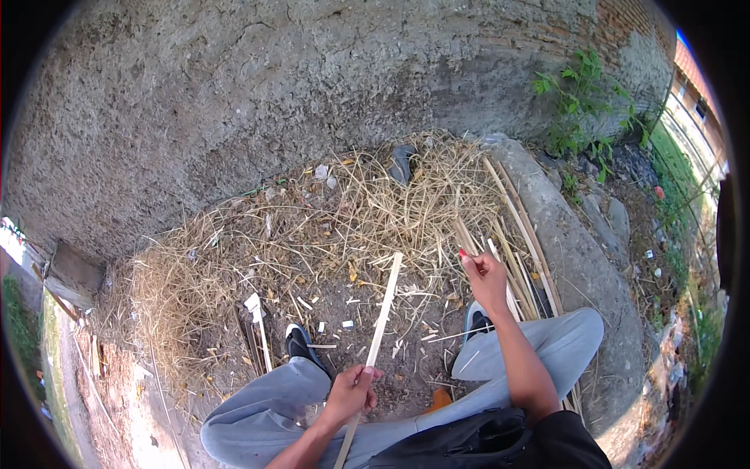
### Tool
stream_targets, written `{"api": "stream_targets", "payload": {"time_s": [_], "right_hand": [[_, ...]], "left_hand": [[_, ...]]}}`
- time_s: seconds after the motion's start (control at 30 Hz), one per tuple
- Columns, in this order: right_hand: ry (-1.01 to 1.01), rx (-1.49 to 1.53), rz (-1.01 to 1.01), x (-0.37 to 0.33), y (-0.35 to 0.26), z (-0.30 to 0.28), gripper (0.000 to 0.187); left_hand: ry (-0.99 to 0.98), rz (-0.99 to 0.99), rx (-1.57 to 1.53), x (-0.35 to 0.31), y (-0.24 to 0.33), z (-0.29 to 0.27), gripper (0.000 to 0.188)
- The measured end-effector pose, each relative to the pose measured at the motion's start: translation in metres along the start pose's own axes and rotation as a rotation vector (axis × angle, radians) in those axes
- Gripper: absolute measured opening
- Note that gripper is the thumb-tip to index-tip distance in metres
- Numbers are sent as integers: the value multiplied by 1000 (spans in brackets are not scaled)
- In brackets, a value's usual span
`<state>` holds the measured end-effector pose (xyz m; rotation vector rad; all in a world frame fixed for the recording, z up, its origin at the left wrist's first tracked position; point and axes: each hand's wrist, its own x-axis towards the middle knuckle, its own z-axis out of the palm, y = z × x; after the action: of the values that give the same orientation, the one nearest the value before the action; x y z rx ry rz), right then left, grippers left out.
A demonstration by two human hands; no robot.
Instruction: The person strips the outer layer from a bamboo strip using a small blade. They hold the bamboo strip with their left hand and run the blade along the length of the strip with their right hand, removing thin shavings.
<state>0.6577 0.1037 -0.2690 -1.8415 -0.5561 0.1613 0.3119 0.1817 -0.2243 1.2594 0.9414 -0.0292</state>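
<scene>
My left hand [351, 395] is closed around a long, pale, flat wooden strip [384, 313], which looks like split bamboo. The strip slants up and away from my lap over the ground between my feet, and its lower end passes beneath the hand. Out to the right, above my knee, my right hand [486, 283] is raised with its fingers pinched. A small red thing [462, 252] shows at those fingertips; its kind is too small to make out. Several similar long strips [519, 227] lie just beyond and beside the right hand.
Dry straw [391, 207] covers the ground up to a rough grey wall [273, 94]. Small wood offcuts [348, 324] are scattered around my shoes. A stone slab [578, 258] borders the right side. A dark grey object [401, 162] lies in the straw, and a leafy plant [582, 98] grows beside the wall.
</scene>
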Motion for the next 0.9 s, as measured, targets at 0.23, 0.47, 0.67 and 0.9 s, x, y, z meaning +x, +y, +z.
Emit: {"api": "stream_targets", "payload": {"time_s": [0.23,0.47,0.67,0.9], "right_hand": [[-268,156,-42,-35,-24,38,24],[-306,189,-69,-44,-24,42,25],[-340,213,-75,-47,-17,46,25],[-360,5,-160,-47,-19,41,28]], "left_hand": [[27,178,-67,7,10,18,26],[-132,8,-119,25,20,23,37],[-320,-35,-271,50,36,13,40],[-110,82,-162,48,32,25,38]]}}
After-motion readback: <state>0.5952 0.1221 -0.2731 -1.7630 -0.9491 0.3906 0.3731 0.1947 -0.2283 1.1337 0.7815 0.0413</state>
